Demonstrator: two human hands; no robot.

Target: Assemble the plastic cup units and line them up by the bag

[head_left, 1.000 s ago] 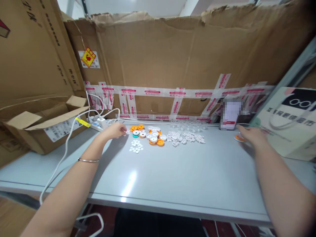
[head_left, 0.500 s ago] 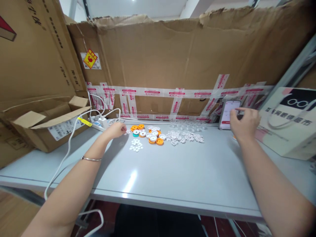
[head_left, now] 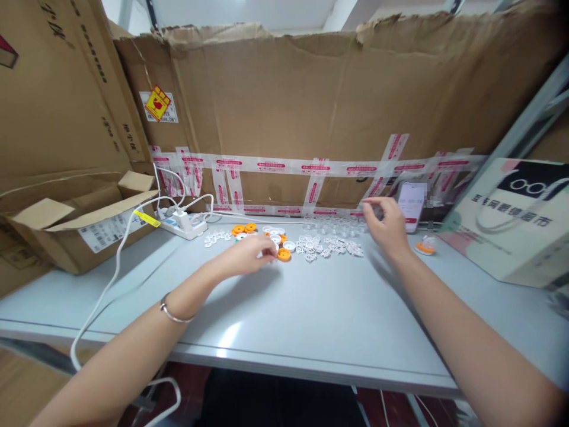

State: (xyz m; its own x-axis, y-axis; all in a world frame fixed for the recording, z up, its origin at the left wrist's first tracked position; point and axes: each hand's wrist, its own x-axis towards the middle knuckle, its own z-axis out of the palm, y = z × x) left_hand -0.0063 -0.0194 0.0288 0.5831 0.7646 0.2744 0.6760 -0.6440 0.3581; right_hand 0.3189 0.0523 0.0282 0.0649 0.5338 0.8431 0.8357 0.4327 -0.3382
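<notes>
My left hand rests on the grey table, fingers curled, its tips against a cluster of orange and white round caps. Whether it pinches anything is hidden. A silver bangle sits on that wrist. My right hand hovers above a pile of small clear plastic pieces with its fingers loosely apart and nothing visible in them. Small white cut-out pieces lie between the two hands. A few white bits lie left of the caps.
A phone leans on the taped cardboard wall, with an orange and white cap in front. A white power strip with cables lies at back left beside an open cardboard box. A printed bag stands right.
My left hand moved right from the table's back left onto the caps. My right hand left the phone and swung left over the clear pieces.
</notes>
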